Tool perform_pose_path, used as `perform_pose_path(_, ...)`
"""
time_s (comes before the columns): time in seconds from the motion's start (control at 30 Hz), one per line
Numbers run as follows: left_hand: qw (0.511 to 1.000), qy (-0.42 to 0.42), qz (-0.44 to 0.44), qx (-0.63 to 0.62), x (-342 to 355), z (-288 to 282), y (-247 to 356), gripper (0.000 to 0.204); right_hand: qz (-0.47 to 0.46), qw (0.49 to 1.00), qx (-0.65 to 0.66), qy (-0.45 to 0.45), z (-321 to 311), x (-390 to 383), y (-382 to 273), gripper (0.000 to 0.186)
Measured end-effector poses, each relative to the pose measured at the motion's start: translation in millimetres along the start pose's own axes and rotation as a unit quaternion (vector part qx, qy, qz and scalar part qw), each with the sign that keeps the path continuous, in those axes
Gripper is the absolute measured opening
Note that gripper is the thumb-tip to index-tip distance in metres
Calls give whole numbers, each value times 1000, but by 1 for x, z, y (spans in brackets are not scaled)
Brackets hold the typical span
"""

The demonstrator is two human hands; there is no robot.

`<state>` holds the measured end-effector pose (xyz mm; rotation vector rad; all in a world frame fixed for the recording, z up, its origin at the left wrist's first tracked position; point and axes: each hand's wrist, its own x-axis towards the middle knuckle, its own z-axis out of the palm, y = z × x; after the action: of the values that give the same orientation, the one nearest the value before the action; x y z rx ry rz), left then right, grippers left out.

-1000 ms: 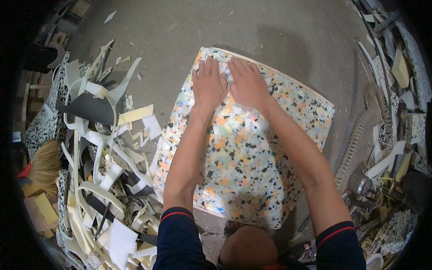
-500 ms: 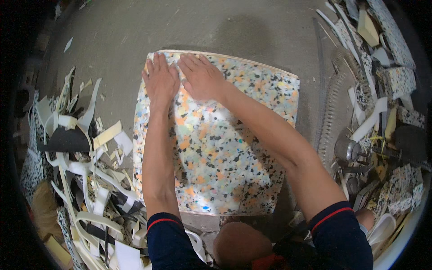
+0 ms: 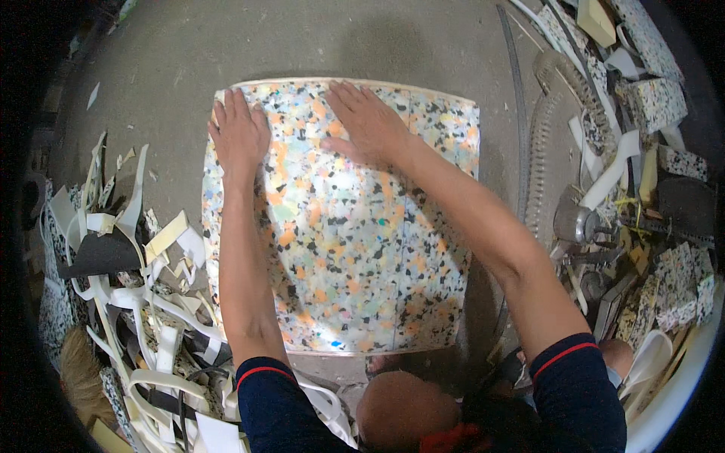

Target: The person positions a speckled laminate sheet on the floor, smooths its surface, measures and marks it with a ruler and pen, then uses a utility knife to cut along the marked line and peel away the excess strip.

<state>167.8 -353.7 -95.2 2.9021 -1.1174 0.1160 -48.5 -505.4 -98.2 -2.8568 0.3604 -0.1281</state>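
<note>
A broad sheet of speckled rebonded foam (image 3: 340, 249), white with orange, black and blue flecks, lies before me over the grey floor. A pale thin edging runs along its far edge. My left hand (image 3: 240, 134) rests flat near its far left corner, fingers stretched away from me. Further right, my right hand (image 3: 366, 124) lies flat by the far edge, its thumb spread toward the left. Neither hand grips anything. My knee (image 3: 406, 411) shows below the near edge.
Foam offcuts and white strips (image 3: 143, 302) pile up at the left. On the right lie a coiled hose (image 3: 540, 158), a metal tool with a round housing (image 3: 578, 224) and speckled foam blocks (image 3: 655, 104). Concrete floor (image 3: 302, 38) stretches beyond the sheet.
My hands have moved apart: the left slid leftward, the right moved rightward along the far edge. The view has shifted slightly, so the sheet sits further left.
</note>
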Motion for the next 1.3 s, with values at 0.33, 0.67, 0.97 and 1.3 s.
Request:
perform_pose_path(0.33,999,29,15,-13,-2,8,-2,65,40,998,-15,-52,-2,6,-6,98)
perform_pose_path(0.67,998,61,25,-10,0,12,-2,65,-21,996,16,89,21,14,-28,89)
perform_pose_path(0.97,980,13,201,0,-26,4,24,58,41,999,29,2,9,8,-14,98)
perform_pose_path(1.3,984,13,174,-33,-22,1,17,58,38,998,-40,7,2,-38,14,95)
